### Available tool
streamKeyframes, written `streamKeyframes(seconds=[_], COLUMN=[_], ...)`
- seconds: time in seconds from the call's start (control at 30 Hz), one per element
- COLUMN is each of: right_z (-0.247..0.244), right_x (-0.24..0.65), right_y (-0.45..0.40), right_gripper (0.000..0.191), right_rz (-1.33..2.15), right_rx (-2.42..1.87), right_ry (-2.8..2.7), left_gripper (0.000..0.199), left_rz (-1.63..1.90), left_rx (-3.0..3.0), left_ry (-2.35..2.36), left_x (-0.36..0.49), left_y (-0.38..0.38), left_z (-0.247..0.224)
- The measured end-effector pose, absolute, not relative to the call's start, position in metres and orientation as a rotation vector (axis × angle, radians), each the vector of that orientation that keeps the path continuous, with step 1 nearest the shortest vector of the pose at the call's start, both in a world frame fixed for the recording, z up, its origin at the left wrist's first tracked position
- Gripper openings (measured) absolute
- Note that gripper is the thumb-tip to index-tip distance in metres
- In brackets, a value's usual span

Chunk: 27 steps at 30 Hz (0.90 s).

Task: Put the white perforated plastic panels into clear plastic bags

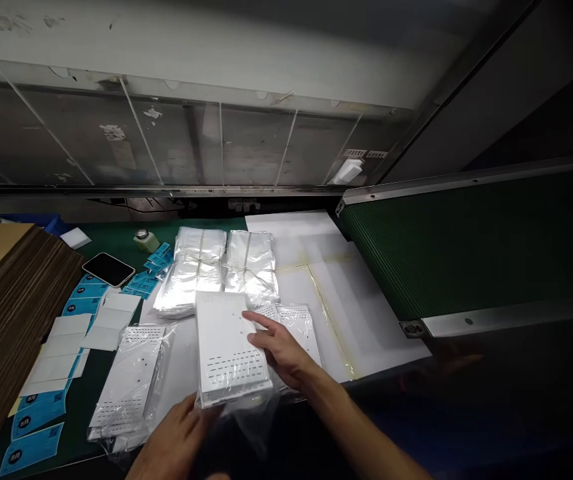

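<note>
A stack of white slotted panels [223,337], partly wrapped in a clear plastic bag [253,413], is placed between the two hands, just below the tied bundles of clear bags [199,267]; its right edge is overlapped by two slightly spread fingertips of the right hand [283,353], which are laid on the upper face, though whether it is pinched there cannot be told; its lower left corner is met by the left hand [176,433], whose fingertips are hidden beneath it, so their closure cannot be told; to either side a bagged panel stack is seen, one at left [129,373] and one at right [302,327], the latter partly covered by the right hand; farther left, white cards [59,353], blue slips [36,413], a phone [109,269] and piled cardboard [21,320] are set; at far right a green conveyor belt [466,247] is seen.
</note>
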State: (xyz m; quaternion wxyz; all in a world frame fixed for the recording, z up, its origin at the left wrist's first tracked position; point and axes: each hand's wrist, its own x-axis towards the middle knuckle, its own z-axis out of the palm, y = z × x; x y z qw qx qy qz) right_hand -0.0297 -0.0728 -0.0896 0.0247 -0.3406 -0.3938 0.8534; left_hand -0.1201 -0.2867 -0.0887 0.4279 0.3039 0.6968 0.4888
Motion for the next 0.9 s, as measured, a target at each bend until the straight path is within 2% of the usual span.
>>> streamKeyframes(seconds=[0.1, 0.17, 0.23, 0.3, 0.47, 0.57, 0.67, 0.83, 0.9], right_z=[-0.086, -0.090, -0.101, -0.117, -0.165, -0.188, -0.199, -0.185, -0.174], right_x=[-0.002, 0.017, 0.033, 0.044, 0.050, 0.046, 0.043, 0.052, 0.062], right_y=[-0.075, -0.081, -0.084, -0.083, -0.072, -0.068, -0.067, -0.065, -0.060], right_gripper=[0.057, 0.054, 0.052, 0.052, 0.067, 0.060, 0.054, 0.067, 0.066], right_rz=[2.437, 2.369, 2.324, 2.219, 1.641, 1.465, 1.447, 1.684, 1.774], right_rx=[-1.104, -1.112, -1.137, -1.208, -1.636, -1.748, -1.765, -1.689, -1.615], right_ry=[-1.443, -1.592, -1.748, -1.916, -2.159, -2.153, -2.104, -1.928, -1.855], left_gripper=[0.054, 0.057, 0.053, 0.044, 0.041, 0.038, 0.037, 0.043, 0.047], left_rz=[1.332, 1.323, 1.313, 1.342, 1.349, 1.311, 1.260, 1.226, 1.237], left_rx=[0.321, -0.026, -0.212, -0.227, -0.255, -0.252, -0.238, -0.116, -0.027], left_ry=[1.454, 1.064, 0.907, 1.004, 1.319, 1.438, 1.554, 1.710, 1.748], left_x=[-0.123, -0.120, -0.114, -0.107, -0.079, -0.066, -0.063, -0.060, -0.053], left_y=[-0.266, -0.249, -0.231, -0.211, -0.168, -0.154, -0.149, -0.151, -0.147], left_z=[-0.088, -0.101, -0.126, -0.155, -0.217, -0.236, -0.239, -0.209, -0.193])
